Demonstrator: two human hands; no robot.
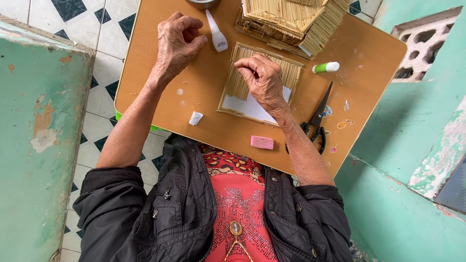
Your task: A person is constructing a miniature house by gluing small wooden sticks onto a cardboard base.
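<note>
Pressing down with the right hand (pixel 264 80), fingers curled narrow and fingertips pinching at something too fine to tell, right on top of the toothpick panel (pixel 257 82). Lying directly under that hand, on the brown tabletop (pixel 204 97), with its sticks running away from the body toward the far edge and its row of sticks stretching left to right; white card backing (pixel 247 106) showing bare on the near side. Hovering well left of the panel with the left hand (pixel 177 41), loosely fisted, holding nothing clearly visible, just beside the white glue bottle (pixel 216 34), its nozzle pointing away. Sitting beyond the panel: the toothpick house model (pixel 291 22). Resting to the right: a glue stick (pixel 326 67) and black scissors (pixel 318 119), blades pointing away.
</note>
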